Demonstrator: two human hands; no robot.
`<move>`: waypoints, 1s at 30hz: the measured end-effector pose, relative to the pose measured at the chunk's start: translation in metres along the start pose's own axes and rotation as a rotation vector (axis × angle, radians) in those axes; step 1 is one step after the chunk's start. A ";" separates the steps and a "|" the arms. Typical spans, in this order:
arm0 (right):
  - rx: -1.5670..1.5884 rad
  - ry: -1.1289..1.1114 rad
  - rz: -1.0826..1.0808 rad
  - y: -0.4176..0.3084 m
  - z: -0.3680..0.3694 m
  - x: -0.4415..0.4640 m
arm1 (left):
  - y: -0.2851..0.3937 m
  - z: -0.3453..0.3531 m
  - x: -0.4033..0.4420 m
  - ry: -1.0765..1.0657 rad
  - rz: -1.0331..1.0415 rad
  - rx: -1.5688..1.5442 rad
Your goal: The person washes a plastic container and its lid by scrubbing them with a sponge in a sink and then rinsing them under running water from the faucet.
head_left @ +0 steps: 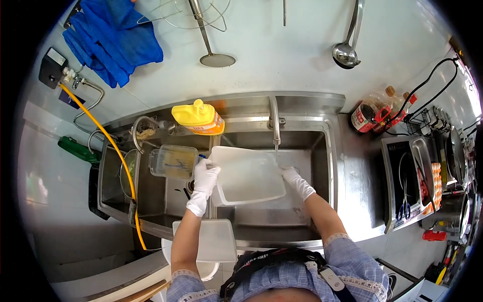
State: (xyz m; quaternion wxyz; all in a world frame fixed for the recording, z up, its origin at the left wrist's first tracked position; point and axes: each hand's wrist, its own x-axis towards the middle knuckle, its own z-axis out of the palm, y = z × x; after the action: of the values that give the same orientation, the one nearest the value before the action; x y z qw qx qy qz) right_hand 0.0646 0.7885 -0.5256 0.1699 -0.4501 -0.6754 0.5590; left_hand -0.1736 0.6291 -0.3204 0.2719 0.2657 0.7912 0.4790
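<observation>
A translucent white plastic tub [249, 173] is tilted over the right sink basin [256, 219]. My left hand [204, 183], in a white glove, is closed on its left rim. My right hand [298, 182], also gloved in white, grips the tub's right edge; its fingertips are partly hidden. Just above the tub's far right corner is the faucet [275, 121], with what looks like a thin stream of water below it. Left of my left hand, a clear plastic container [173, 162] rests in the left basin. A whitish rectangular lid or tray [217, 241] lies below my left forearm.
A yellow jug [198, 118] stands on the sink's back ledge. An orange-yellow hose [113, 143] crosses the left basin. Ladles [345, 53] and a skimmer [217, 60] hang on the wall beside blue cloths [115, 40]. Sauce bottles [365, 116] and egg trays [436, 181] are at right.
</observation>
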 end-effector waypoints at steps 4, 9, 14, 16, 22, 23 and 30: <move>-0.112 -0.161 -0.129 -0.015 -0.061 0.010 | -0.048 -0.009 0.015 -0.024 -0.265 -0.156; 0.020 0.070 0.004 -0.115 -0.126 -0.015 | -0.101 0.030 -0.002 -0.271 -0.336 -0.013; -0.361 0.216 -0.325 -0.193 -0.142 -0.066 | -0.136 0.099 -0.002 -0.127 -0.294 -0.353; -0.318 0.247 -0.301 -0.185 -0.154 -0.060 | -0.107 0.101 0.003 -0.083 -0.247 -0.429; 0.265 0.057 0.074 -0.080 -0.153 -0.038 | -0.024 0.052 0.017 0.064 0.264 -0.027; 0.369 0.013 0.114 -0.061 -0.136 -0.039 | -0.003 0.038 0.009 0.057 0.290 0.010; 0.644 -0.209 0.331 -0.045 -0.050 -0.041 | 0.000 -0.023 0.029 0.117 0.229 0.348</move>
State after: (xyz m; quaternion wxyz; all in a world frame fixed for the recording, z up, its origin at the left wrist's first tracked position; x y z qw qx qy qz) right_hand 0.1048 0.7873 -0.4573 0.1401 -0.4174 -0.3969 0.8054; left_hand -0.2098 0.6348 -0.3166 0.1193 0.3686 0.8410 0.3777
